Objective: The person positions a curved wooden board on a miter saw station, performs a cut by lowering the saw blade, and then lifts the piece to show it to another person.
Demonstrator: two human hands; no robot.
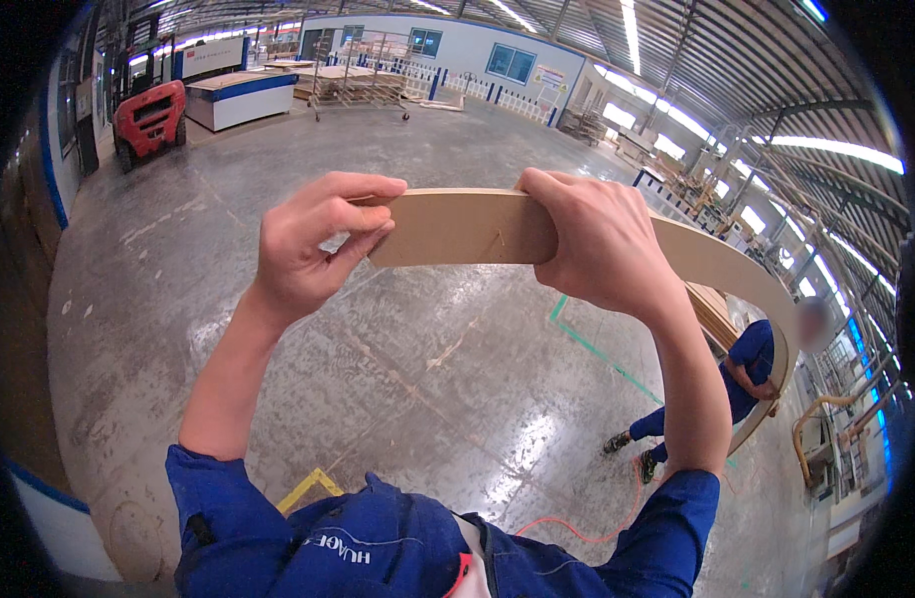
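Observation:
A long, flat tan wooden board [457,229] is raised in front of me at chest height or above. Its near end lies between my hands, and the rest runs off to the right, looking bent toward the picture's rim. My left hand [313,239] pinches the board's left end between thumb and fingers. Farther along, my right hand [607,239] is closed round the board, thumb on its near face and fingers partly hidden. On the right a co-worker [751,359] in blue stands by the board's far part, a hand at its edge.
A red forklift [150,118] is parked at the far left beside a blue-and-white box-shaped unit [243,100]. A wheeled metal rack [363,80] stands at the back. Stacked boards [711,314] lie at right. An orange hose or cable [587,539] trails over the floor.

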